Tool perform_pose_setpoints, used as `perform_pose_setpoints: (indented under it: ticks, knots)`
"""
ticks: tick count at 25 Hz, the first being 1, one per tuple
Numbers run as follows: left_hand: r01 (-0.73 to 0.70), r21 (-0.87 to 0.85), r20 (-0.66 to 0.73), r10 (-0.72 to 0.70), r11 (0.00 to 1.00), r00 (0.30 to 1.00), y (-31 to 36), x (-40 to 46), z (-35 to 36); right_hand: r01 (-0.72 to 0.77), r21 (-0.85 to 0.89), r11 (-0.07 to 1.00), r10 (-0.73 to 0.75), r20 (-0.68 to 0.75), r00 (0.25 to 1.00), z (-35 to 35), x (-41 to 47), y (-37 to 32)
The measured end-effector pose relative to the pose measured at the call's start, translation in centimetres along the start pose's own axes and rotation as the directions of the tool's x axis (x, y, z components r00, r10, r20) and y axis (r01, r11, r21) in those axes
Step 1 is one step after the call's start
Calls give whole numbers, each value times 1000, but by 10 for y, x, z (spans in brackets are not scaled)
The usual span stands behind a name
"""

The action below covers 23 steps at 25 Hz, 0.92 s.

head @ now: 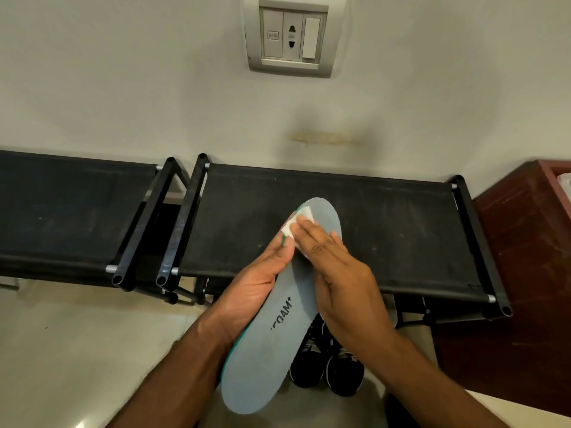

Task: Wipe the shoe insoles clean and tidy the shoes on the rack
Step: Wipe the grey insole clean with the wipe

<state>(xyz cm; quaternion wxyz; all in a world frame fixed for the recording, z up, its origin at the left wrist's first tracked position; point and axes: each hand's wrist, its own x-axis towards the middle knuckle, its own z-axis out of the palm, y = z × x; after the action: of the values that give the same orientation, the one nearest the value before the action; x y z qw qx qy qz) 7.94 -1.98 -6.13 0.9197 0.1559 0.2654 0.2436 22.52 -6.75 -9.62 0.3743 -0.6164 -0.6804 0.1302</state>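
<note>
Fingers point(312, 233) of the right hand point(343, 285) lie straight and close together, flat on a small white wipe point(292, 230), pressing it onto the grey insole point(278, 332) near its toe end. Under the insole, the left hand point(256, 291) cups its middle, thumb curled over the near edge and touching the wipe's corner. Held above the floor in front of the person, the insole runs slantwise from lower left to upper right, its toe over the black fabric top of the right shoe rack point(386, 230); black lettering shows on its grey face and a green layer edges its underside. A pair of black shoes point(327, 372) stands on the floor just below the hands, partly hidden by the insole. Left of this rack stands a second black rack point(61, 211), close beside it. On the wall above is a switch and socket plate point(290, 37), and a dark red cabinet point(525, 257) stands at the right
</note>
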Motion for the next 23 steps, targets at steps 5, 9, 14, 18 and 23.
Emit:
perform_pose_setpoints:
  ticks: [5,9,14,18,23]
  knots:
    - [-37,131,-77,47,991,996,0,1,-4,-39,34,999,38,5,999,-4,0,-7]
    - [-25,137,-43,31,990,999,-1,-1,-2,-99,44,994,99,2,995,-10,4,9]
    - [34,38,-102,-30,999,994,4,-2,-3,-5,6,1000,5,20,1000,1,-3,-13]
    - [22,141,-79,-10,990,997,2,-3,1,-116,41,992,117,-28,993,-10,8,10]
    - [112,11,-153,-109,994,982,8,-1,0,-31,-27,999,32,70,997,4,-8,-18]
